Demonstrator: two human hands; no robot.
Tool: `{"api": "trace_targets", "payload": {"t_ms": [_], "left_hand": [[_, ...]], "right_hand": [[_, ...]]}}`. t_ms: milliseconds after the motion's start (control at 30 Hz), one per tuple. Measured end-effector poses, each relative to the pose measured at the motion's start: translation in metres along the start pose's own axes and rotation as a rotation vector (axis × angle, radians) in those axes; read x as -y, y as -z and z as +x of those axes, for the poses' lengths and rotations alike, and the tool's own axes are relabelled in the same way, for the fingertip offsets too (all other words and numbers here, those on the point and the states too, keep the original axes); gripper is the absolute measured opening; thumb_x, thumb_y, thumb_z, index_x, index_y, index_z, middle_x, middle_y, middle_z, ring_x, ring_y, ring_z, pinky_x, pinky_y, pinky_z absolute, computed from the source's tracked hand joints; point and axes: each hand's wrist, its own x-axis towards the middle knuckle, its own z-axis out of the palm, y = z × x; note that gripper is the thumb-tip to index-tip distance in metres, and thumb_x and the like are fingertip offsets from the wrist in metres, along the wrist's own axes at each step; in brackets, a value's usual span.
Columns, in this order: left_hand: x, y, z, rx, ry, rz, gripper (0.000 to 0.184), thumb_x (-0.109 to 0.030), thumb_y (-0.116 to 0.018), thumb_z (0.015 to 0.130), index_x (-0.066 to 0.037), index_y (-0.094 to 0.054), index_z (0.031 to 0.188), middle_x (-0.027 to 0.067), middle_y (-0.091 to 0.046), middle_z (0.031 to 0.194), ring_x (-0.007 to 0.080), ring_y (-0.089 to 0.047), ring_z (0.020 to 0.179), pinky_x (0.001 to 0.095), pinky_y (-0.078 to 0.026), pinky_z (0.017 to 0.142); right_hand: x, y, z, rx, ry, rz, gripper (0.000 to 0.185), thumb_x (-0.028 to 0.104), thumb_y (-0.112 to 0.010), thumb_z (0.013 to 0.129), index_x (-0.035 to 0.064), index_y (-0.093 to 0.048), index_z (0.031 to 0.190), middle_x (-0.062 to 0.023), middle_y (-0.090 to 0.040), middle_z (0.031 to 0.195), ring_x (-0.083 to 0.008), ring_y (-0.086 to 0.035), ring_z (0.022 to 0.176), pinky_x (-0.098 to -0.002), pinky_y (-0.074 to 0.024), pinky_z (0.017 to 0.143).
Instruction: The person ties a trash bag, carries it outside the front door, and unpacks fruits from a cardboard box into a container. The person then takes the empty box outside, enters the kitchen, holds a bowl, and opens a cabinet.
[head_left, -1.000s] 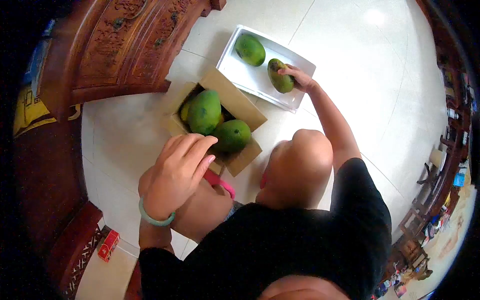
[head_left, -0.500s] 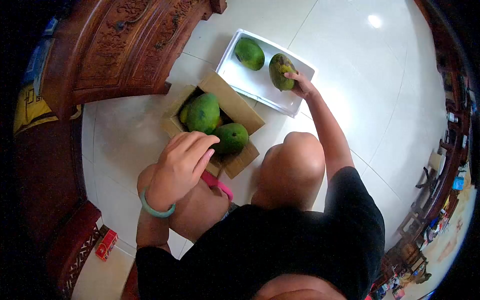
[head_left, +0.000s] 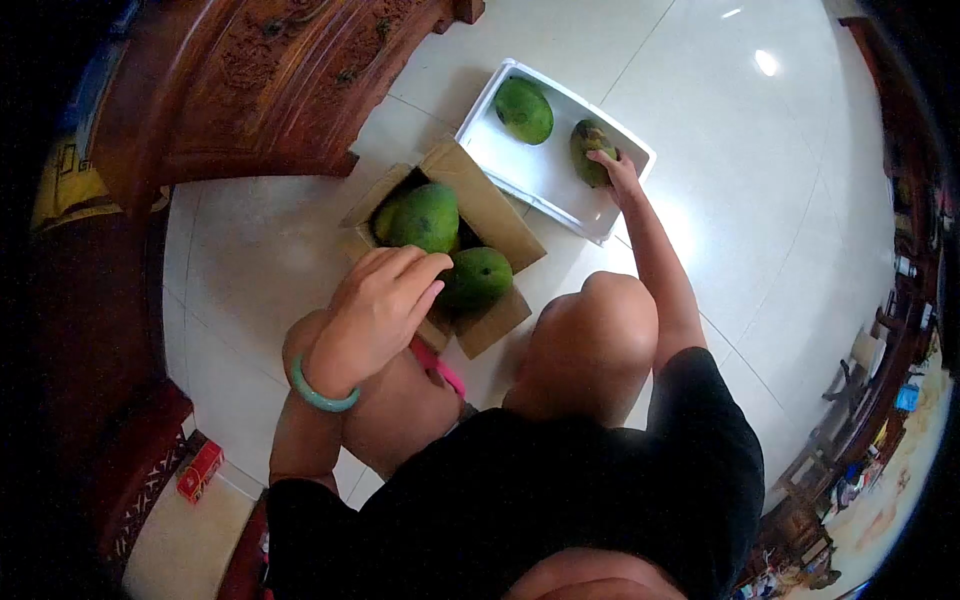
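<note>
My right hand (head_left: 622, 177) has its fingers and thumb around a green mango (head_left: 588, 150) with brown and yellowish patches, at the right end of a white foam box (head_left: 540, 190). Whether this mango touches the box floor I cannot tell. Another green mango (head_left: 524, 110) lies at the left end of the same box. My left hand (head_left: 385, 305) hovers by my knee, fingers loosely bent and thumb apart, with nothing visible in it. Just beyond its fingertips, an open cardboard box (head_left: 500, 220) holds a large green mango (head_left: 428, 217) and another mango (head_left: 480, 278); its inside is partly hidden.
Carved dark wooden furniture (head_left: 270, 100) stands at the upper left. A small red box (head_left: 201, 471) is on the tiled floor (head_left: 270, 230) at the lower left. My knees flank the near side of the cardboard box, and pink footwear (head_left: 440, 370) shows below it.
My right hand has lowered the patched mango further into the white box, towards its right end. My left hand has hardly moved. The view has shifted slightly.
</note>
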Motion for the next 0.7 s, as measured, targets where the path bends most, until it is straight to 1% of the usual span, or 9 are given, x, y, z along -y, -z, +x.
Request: {"api": "trace_targets", "payload": {"t_ms": [67,133,200,267,333,400,467,567,700], "left_hand": [[0.003,-0.001,0.0,-0.01,-0.007,-0.018,0.017,-0.006,-0.054,0.08,-0.002,-0.054,0.097,0.0147,-0.056,0.089,0.0326,-0.053,0.083,0.0391,-0.043,0.074],[0.003,0.0,0.0,-0.011,-0.001,-0.006,0.017,-0.006,-0.053,0.08,-0.002,-0.054,0.097,0.0148,-0.055,0.089,0.0329,-0.053,0.083,0.0393,-0.043,0.074],[0.005,0.001,0.0,-0.012,0.004,0.009,0.018,-0.005,-0.053,0.08,-0.002,-0.054,0.098,0.0149,-0.055,0.088,0.0331,-0.053,0.082,0.0395,-0.043,0.073],[0.006,0.001,0.0,0.0,0.019,-0.004,0.017,-0.005,-0.052,0.081,-0.002,-0.054,0.098,0.015,-0.055,0.087,0.0335,-0.053,0.081,0.0395,-0.043,0.073],[0.007,0.001,0.0,-0.004,0.026,-0.004,0.017,-0.005,-0.052,0.081,-0.002,-0.054,0.098,0.0151,-0.055,0.087,0.0336,-0.053,0.08,0.0395,-0.043,0.073],[0.008,0.002,0.0,-0.008,0.029,-0.001,0.017,-0.005,-0.052,0.081,-0.002,-0.054,0.097,0.0151,-0.055,0.087,0.0336,-0.052,0.08,0.0395,-0.042,0.073],[0.01,0.0,-0.001,-0.046,0.012,0.008,0.016,-0.005,-0.052,0.081,-0.002,-0.054,0.097,0.015,-0.055,0.086,0.0338,-0.052,0.079,0.0398,-0.042,0.072],[0.011,0.0,-0.001,-0.03,0.02,0.026,0.017,-0.005,-0.052,0.081,-0.002,-0.054,0.098,0.0154,-0.055,0.087,0.034,-0.052,0.08,0.0399,-0.042,0.072],[0.006,-0.001,-0.007,-0.012,0.043,0.038,0.02,-0.005,-0.051,0.082,-0.003,-0.053,0.101,0.0162,-0.056,0.09,0.0345,-0.053,0.082,0.0397,-0.043,0.075]], "right_hand": [[0.006,-0.004,-0.005,0.007,0.039,-0.015,0.06,0.025,-0.072,0.068,-0.0082,-0.045,0.111,-0.0156,-0.058,0.094,-0.0252,-0.061,0.077,-0.0334,-0.0509,0.063],[0.015,-0.006,-0.007,-0.214,0.134,-0.669,0.065,0.031,-0.072,0.069,-0.0099,-0.045,0.111,-0.021,-0.058,0.098,-0.0286,-0.061,0.082,-0.0357,-0.0493,0.07],[0.031,-0.023,-0.027,-0.317,0.305,-0.785,0.063,0.033,-0.071,0.069,-0.0097,-0.046,0.109,-0.0229,-0.056,0.1,-0.0321,-0.057,0.091,-0.0387,-0.0441,0.081],[0.043,-0.035,-0.037,-0.465,0.417,-1.364,0.057,0.028,-0.071,0.07,-0.0068,-0.047,0.108,-0.0209,-0.054,0.099,-0.0341,-0.052,0.093,-0.0404,-0.0422,0.084],[0.052,-0.052,-0.044,-0.401,0.446,-1.39,0.056,0.022,-0.072,0.067,-0.005,-0.046,0.109,-0.0213,-0.049,0.104,-0.0368,-0.046,0.099,-0.0416,-0.0389,0.088],[0.05,-0.069,-0.042,-0.238,0.79,-1.408,0.063,0.018,-0.073,0.064,-0.005,-0.041,0.113,-0.0224,-0.046,0.109,-0.0373,-0.044,0.103,-0.0415,-0.0365,0.091],[0.048,-0.098,-0.038,-0.106,0.889,-1.302,0.075,0.017,-0.074,0.063,-0.006,-0.032,0.12,-0.0238,-0.042,0.112,-0.0376,-0.041,0.106,-0.0424,-0.0347,0.093],[0.027,-0.129,-0.015,-0.086,0.744,-1.271,0.1,0.029,-0.079,0.058,-0.0057,-0.019,0.129,-0.026,-0.034,0.12,-0.0385,-0.038,0.11,-0.0415,-0.0338,0.095],[0.015,-0.14,0.011,-0.151,0.774,-1.214,0.103,0.027,-0.08,0.056,-0.0035,-0.016,0.131,-0.0275,-0.03,0.122,-0.0406,-0.039,0.109,-0.0436,-0.0362,0.093]]}}
